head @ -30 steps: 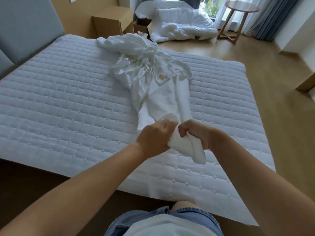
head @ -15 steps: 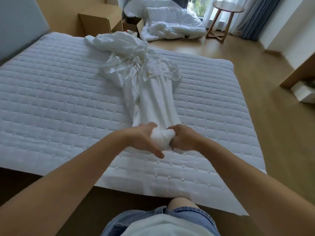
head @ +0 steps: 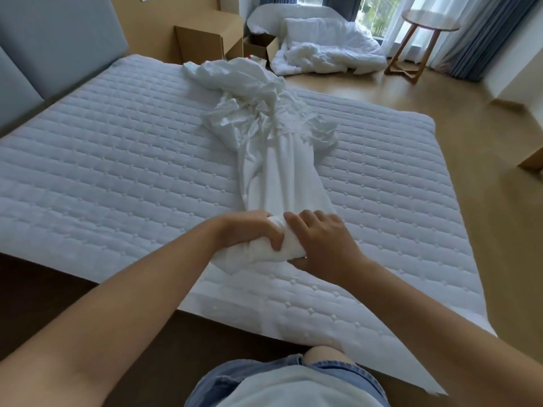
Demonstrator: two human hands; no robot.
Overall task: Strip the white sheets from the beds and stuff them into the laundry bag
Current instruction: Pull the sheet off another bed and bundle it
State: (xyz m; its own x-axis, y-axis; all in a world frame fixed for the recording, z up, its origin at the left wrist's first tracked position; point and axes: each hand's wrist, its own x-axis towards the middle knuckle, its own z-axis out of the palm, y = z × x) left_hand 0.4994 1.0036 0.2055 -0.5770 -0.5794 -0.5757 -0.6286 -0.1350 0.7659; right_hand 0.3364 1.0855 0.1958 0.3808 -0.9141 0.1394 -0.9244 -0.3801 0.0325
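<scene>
At the near edge, the person's denim shorts (head: 338,374) sit just below the foot of the bed. Both forearms reach out over the quilted mattress pad (head: 117,171) and meet at the near end of the white sheet (head: 282,177). The left hand (head: 252,233) grips that bunched end from the left, fingers curled round it and the thumb pressed into the cloth. The right hand (head: 323,245) holds the same wad from the right, its fingers bent over the top and touching the fabric just beside the left hand. From the hands the sheet runs away as a narrow gathered rope along the middle of the bed, then spreads into a crumpled heap near the far edge of the mattress. A grey padded headboard (head: 58,39) stands at far left, with a wooden nightstand (head: 205,39) beyond it. Farther off on the wooden floor (head: 470,142) lie an open cardboard box (head: 260,45) and a white duvet pile (head: 323,51), beside a round side table (head: 423,33) and blue curtains (head: 482,33).
</scene>
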